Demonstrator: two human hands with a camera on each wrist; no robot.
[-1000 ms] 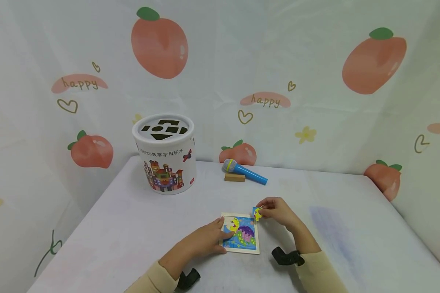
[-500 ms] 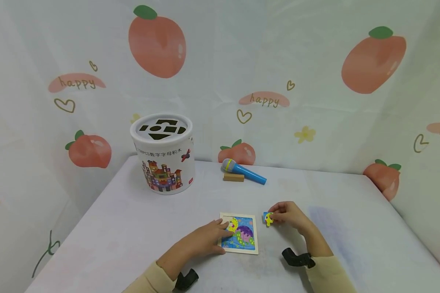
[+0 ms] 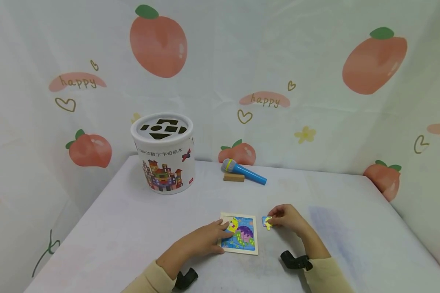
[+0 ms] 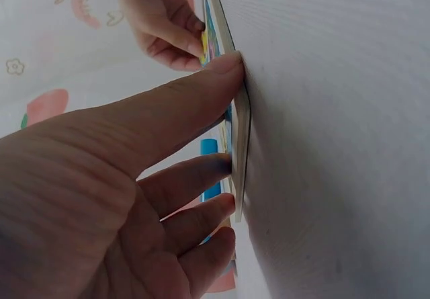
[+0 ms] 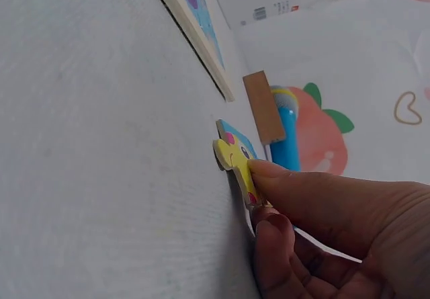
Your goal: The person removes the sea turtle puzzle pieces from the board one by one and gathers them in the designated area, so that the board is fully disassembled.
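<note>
A square wooden jigsaw puzzle (image 3: 257, 240) with a pale frame lies on the table, its picture showing a yellow-headed, purple-shelled creature on blue. My left hand (image 3: 204, 240) rests on its left side, fingers spread over the picture. In the left wrist view the thumb (image 4: 218, 70) touches the frame's edge, and part of the picture is hidden under the fingers. Just right of the frame, my right hand (image 3: 287, 217) pinches a blue and yellow puzzle piece (image 5: 238, 154) between thumb and fingers. That piece is low over the tabletop, apart from the frame; whether it touches the table I cannot tell.
A white block bucket (image 3: 165, 158) with shaped holes in its lid stands at the back left. Near the back edge lie a blue toy microphone (image 3: 247, 173) and a small brown wooden block (image 3: 234, 178). A peach-printed cloth (image 3: 205, 61) hangs behind.
My right hand has moved right, away from the frame's top right corner, and slightly lower with the puzzle piece. The left hand has stayed on the puzzle.
</note>
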